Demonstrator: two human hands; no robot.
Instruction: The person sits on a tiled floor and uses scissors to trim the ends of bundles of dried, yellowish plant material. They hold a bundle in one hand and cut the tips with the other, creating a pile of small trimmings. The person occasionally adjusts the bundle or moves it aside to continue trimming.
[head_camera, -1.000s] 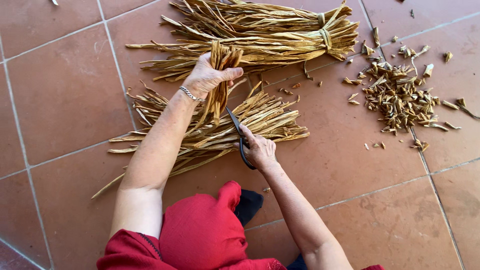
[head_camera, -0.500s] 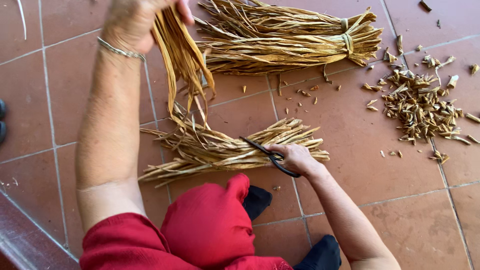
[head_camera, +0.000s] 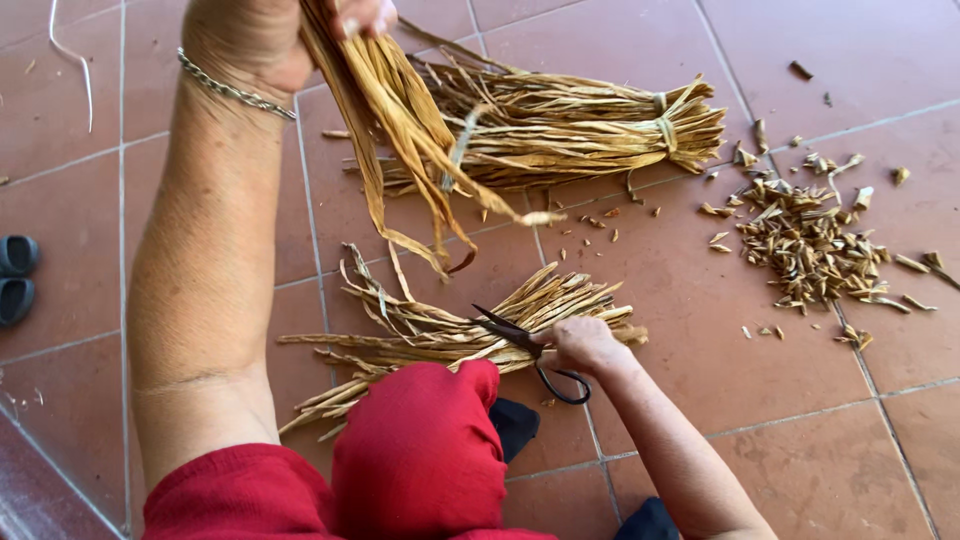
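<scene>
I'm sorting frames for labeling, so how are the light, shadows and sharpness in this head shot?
Head view: soft, even daylight, no glare on the floor tiles; only faint shadows under the tied bundle. The scraps and scissors look sharp. The left hand is very close, cut off by the top edge, and its strips look slightly soft.

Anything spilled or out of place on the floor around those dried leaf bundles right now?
Yes: a heap of cut leaf scraps lies scattered over the tiles right of the tied bundle, with stray bits spread around it. A lone pale strand lies far left.
</scene>
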